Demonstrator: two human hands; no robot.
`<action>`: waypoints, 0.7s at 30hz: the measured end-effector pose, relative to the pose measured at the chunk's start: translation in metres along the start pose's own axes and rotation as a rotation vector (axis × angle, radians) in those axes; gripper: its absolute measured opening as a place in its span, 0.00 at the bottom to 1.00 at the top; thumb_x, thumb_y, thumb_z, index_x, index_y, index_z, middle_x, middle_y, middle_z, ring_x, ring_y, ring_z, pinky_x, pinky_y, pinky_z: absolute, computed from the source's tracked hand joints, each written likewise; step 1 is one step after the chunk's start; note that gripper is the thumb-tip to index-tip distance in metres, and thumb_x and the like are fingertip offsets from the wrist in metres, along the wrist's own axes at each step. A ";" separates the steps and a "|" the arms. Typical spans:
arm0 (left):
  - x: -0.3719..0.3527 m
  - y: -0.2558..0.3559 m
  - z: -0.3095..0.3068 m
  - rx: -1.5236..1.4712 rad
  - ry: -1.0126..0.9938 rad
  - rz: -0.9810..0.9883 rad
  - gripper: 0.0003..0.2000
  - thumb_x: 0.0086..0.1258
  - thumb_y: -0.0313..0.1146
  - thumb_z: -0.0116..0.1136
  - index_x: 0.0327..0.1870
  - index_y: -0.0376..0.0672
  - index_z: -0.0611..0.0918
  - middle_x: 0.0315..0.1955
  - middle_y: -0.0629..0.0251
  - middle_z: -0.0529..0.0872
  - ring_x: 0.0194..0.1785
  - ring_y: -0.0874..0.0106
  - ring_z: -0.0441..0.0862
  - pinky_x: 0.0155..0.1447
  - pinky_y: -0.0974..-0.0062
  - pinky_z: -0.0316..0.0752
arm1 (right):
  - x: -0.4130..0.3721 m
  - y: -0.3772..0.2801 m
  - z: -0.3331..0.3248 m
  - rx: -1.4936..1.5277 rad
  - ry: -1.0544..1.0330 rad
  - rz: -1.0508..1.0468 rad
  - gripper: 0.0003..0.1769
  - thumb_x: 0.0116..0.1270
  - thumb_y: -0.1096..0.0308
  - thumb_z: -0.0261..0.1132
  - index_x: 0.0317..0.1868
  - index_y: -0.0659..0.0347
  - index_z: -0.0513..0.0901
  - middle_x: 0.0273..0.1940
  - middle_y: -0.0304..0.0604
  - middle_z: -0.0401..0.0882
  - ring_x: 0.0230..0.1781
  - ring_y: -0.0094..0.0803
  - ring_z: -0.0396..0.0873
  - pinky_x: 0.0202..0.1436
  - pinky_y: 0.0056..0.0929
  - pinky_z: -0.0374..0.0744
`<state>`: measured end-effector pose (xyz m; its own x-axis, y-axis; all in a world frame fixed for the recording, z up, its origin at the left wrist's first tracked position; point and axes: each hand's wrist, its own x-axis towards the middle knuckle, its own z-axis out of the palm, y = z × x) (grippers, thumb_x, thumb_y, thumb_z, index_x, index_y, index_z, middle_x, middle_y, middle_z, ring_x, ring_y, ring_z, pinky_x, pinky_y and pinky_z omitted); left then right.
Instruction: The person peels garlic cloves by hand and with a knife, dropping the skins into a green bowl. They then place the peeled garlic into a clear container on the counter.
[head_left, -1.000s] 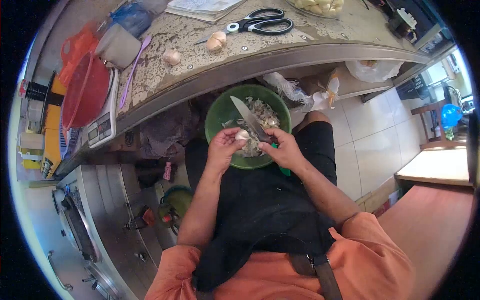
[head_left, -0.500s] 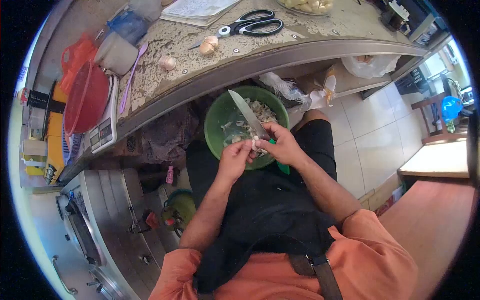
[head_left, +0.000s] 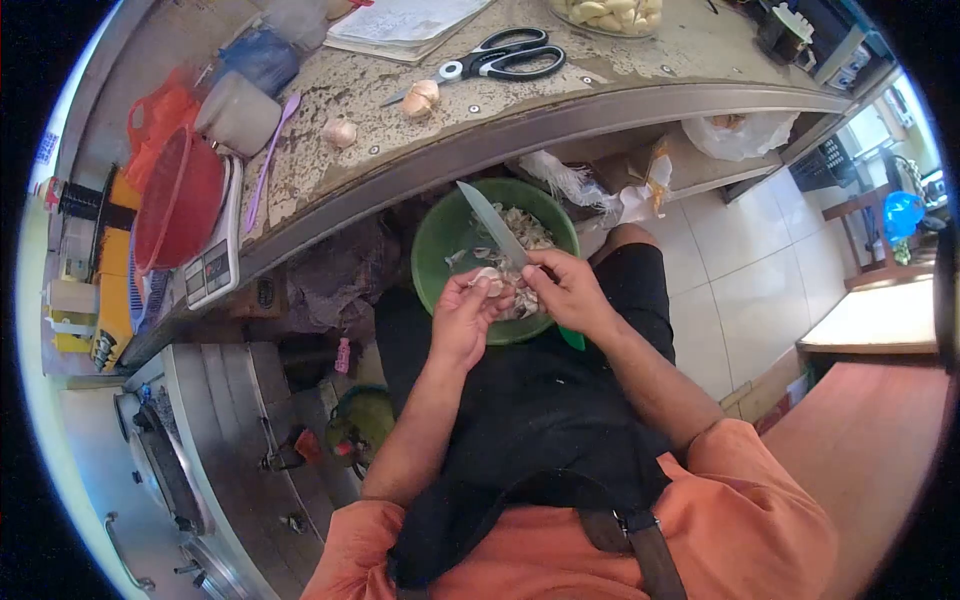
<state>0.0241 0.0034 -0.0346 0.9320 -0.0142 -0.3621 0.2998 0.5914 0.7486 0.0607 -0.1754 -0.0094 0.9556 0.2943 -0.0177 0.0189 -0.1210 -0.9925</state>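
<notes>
Over a green basin [head_left: 432,262] between my knees, my left hand [head_left: 463,318] pinches a piece of garlic [head_left: 487,279]. My right hand [head_left: 570,293] is closed on a knife, its blade [head_left: 492,222] slanting up and to the left across the basin. Part of the knife's green handle [head_left: 572,338] shows below that hand. Garlic skins [head_left: 525,226] lie inside the basin. On the worktop above are a loose garlic bulb [head_left: 340,132], another garlic piece [head_left: 420,98] at the tip of black-handled scissors [head_left: 505,57], and a bowl of peeled cloves [head_left: 612,15].
The metal worktop edge [head_left: 520,125] runs just beyond the basin. At the left stand a red basket [head_left: 180,205], a white scale [head_left: 213,272] and a purple spoon [head_left: 272,165]. A plastic bag [head_left: 740,135] sits on the shelf below. A bucket [head_left: 365,420] is on the floor.
My hands have moved apart from touching each other. My left hand has turned and shifted slightly left with the garlic, and my right hand has drawn a little to the right with the knife.
</notes>
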 end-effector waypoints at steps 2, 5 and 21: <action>-0.001 0.000 0.000 -0.092 0.028 -0.007 0.14 0.72 0.28 0.52 0.56 0.37 0.70 0.46 0.55 0.80 0.47 0.65 0.82 0.49 0.72 0.80 | -0.004 -0.003 0.000 -0.098 0.040 -0.097 0.13 0.64 0.71 0.62 0.47 0.68 0.79 0.36 0.49 0.82 0.37 0.36 0.81 0.42 0.30 0.77; -0.006 0.003 0.010 -0.151 0.030 -0.025 0.14 0.72 0.27 0.52 0.56 0.38 0.69 0.48 0.55 0.79 0.51 0.64 0.80 0.55 0.70 0.79 | -0.008 -0.011 0.003 -0.204 0.085 -0.210 0.13 0.63 0.71 0.62 0.47 0.68 0.79 0.36 0.51 0.82 0.37 0.38 0.82 0.41 0.30 0.78; -0.013 -0.012 0.029 -0.040 0.093 0.111 0.10 0.70 0.25 0.53 0.50 0.39 0.71 0.44 0.60 0.80 0.47 0.70 0.80 0.52 0.72 0.78 | -0.011 -0.013 0.017 -0.354 0.073 -0.232 0.11 0.63 0.71 0.58 0.45 0.63 0.76 0.38 0.54 0.80 0.41 0.51 0.79 0.44 0.43 0.77</action>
<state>0.0145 -0.0272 -0.0232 0.9354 0.1268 -0.3300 0.1861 0.6169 0.7647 0.0446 -0.1607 0.0012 0.9322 0.2857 0.2222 0.3233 -0.3810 -0.8662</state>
